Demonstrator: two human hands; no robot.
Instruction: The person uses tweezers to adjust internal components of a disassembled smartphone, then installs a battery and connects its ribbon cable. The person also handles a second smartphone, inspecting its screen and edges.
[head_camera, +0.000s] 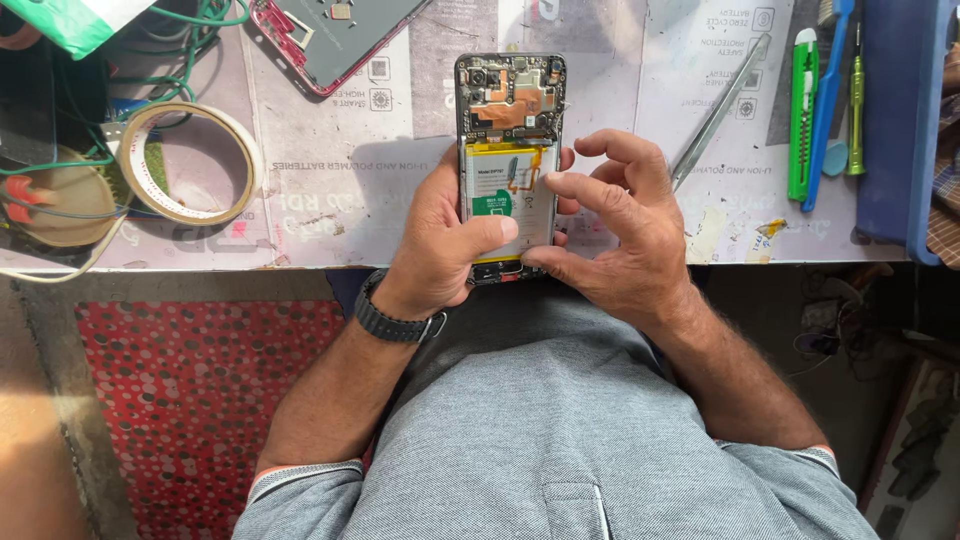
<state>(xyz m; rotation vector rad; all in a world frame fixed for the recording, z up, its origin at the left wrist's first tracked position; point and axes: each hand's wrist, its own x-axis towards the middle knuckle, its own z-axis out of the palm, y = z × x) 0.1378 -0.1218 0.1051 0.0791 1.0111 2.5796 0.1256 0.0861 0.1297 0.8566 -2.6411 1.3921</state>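
- The opened smartphone (510, 150), its back cover off and its circuit board and battery showing, stands lengthwise away from the person, its lower end at the near edge of the tabletop (350, 200).
- The left hand (445, 245) is wrapped around the phone's left edge and lower end, the thumb lying across the lower part of the battery.
- The right hand (620, 235) sits just right of the phone, its thumb at the phone's bottom right corner; the forefinger is bent, its tip touching the battery near the orange flex strip, and the other fingers are curled loosely above.
- A roll of tape (190, 160) lies well to the left.
- Metal tweezers (720, 110) lie just beyond the right hand.
- A green utility knife (802, 110) lies further right.
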